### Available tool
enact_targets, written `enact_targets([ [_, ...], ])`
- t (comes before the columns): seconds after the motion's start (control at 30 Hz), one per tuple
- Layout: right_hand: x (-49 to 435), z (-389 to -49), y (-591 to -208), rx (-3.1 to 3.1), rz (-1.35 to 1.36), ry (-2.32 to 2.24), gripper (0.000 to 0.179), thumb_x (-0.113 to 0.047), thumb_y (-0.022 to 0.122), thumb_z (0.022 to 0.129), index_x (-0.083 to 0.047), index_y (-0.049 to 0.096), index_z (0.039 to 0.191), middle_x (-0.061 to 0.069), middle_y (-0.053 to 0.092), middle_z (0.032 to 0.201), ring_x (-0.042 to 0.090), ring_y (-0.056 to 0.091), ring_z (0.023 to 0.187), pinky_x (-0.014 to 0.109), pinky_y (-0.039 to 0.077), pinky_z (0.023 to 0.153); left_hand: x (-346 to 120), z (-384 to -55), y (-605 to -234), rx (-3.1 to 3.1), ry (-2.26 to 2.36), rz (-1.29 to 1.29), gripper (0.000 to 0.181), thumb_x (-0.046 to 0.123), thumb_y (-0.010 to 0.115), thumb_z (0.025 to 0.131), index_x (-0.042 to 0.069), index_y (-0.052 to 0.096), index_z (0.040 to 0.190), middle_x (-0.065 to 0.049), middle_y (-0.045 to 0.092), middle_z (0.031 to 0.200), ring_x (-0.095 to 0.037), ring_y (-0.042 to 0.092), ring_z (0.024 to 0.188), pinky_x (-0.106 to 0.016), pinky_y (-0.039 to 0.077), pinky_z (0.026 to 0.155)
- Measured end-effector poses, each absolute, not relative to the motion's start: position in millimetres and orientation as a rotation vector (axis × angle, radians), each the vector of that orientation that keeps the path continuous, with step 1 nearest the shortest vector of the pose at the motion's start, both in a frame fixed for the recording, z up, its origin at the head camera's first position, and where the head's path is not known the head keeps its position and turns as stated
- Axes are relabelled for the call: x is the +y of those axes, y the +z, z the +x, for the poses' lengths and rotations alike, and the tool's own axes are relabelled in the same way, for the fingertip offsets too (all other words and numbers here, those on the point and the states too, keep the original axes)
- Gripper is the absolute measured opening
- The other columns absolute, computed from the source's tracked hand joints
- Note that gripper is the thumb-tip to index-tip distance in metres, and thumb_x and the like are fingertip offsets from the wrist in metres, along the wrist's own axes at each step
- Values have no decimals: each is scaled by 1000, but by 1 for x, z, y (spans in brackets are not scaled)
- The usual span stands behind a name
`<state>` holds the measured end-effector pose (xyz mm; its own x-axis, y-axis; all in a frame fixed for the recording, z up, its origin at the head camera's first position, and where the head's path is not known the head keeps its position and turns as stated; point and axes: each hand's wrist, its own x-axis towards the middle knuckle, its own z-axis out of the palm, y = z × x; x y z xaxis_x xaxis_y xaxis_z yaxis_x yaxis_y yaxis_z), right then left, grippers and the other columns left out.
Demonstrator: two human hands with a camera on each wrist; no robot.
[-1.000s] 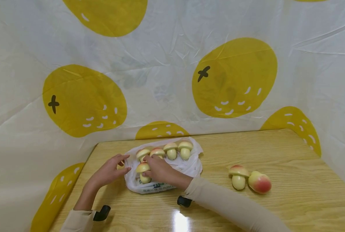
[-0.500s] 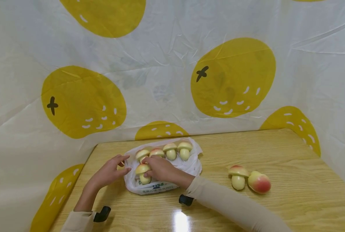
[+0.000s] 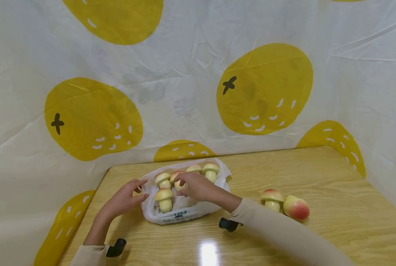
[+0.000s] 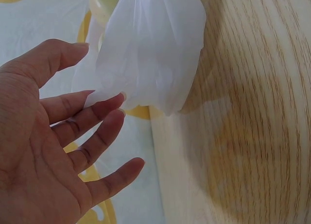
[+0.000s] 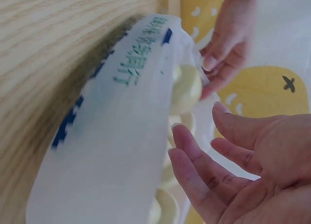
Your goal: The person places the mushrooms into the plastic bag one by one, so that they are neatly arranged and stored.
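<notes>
I had a fruit-printed cloth [image 3: 184, 92] hanging beyond both grips and a wooden counter [image 3: 334, 181] beneath them. Between and below the grips, the white plastic bag [image 3: 181, 218] lay open. My right grip [image 3: 198, 187] hung over it with fingers spread; my left grip [image 3: 125, 197], also spread, touched the nearest rim. Five pale mushrooms [image 3: 165, 196] sat in the bag, left of and just beyond the right grip. To that grip's right, a sixth mushroom [image 3: 272, 197] lay beside a red-blushed pear-shaped piece [image 3: 296, 208].
</notes>
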<state>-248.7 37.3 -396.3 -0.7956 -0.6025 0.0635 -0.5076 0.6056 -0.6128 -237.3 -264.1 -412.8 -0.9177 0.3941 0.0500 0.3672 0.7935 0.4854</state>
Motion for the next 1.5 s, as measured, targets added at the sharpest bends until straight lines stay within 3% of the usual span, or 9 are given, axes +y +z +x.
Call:
enact_targets([
  [0.07, 46, -247, -392, 2667, -940, -978, 39, -20, 75, 94, -7, 66, 130, 9, 72, 111, 11, 68, 83, 26, 52, 70, -265, -237, -413, 2929, 766, 623, 59, 30, 68, 99, -3, 52, 145, -10, 62, 121, -28, 60, 108, -43, 52, 83],
  [0.47, 107, -241, -382, 2647, -996, -1037, 20, -14, 73, 94, -8, 71, 113, 0, 72, 95, 17, 69, 89, 27, 53, 72, -263, -236, -412, 2931, 772, 628, 59, 32, 67, 99, -3, 52, 144, -14, 62, 126, -29, 60, 109, -46, 52, 84],
  [1.13, 199, -234, -365, 2634, -951, -1035, 18, -12, 70, 96, -6, 72, 113, -1, 71, 94, 17, 67, 88, 27, 52, 75, -266, -237, -412, 2927, 793, 639, 59, 31, 67, 99, -4, 52, 144, -16, 62, 128, -30, 60, 109, -52, 52, 87],
  [1.5, 239, -225, -359, 2623, -939, -975, 23, -15, 72, 95, -4, 70, 116, 1, 72, 100, 19, 69, 91, 27, 54, 74, -265, -236, -409, 2932, 774, 632, 59, 33, 67, 99, -3, 53, 144, -14, 62, 128, -27, 60, 108, -45, 52, 85],
])
